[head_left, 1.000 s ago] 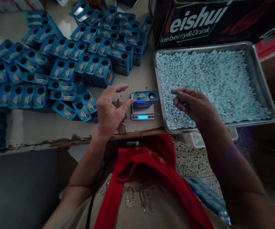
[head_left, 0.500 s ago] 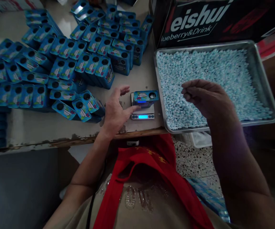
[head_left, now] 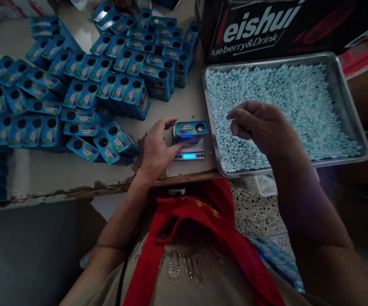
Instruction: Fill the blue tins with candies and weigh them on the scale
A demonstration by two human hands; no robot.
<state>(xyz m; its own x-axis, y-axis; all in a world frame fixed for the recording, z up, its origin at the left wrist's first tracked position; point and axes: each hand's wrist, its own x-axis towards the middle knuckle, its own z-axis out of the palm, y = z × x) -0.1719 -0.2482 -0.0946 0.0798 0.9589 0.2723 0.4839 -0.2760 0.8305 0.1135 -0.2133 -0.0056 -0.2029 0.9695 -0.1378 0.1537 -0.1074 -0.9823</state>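
Observation:
A small blue tin (head_left: 191,129) with a round hole in its top lies on a pocket scale (head_left: 188,152) whose display glows blue. My left hand (head_left: 157,148) rests open on the table just left of the scale, thumb tip touching the scale under the tin. My right hand (head_left: 262,125) hovers over the near left part of a metal tray (head_left: 351,108) full of pale blue candies (head_left: 286,97). Its fingers are curled and pinched together; what they hold is too small to make out.
Many identical blue tins (head_left: 85,91) are piled and stood in rows over the left and back of the table. A dark cardboard box (head_left: 267,25) with white lettering stands behind the tray. The worn table edge (head_left: 107,187) runs in front of me.
My right hand rose from the candies, then came back left toward the tin with its fingers pinched. My left hand slid closer to the scale and stayed open.

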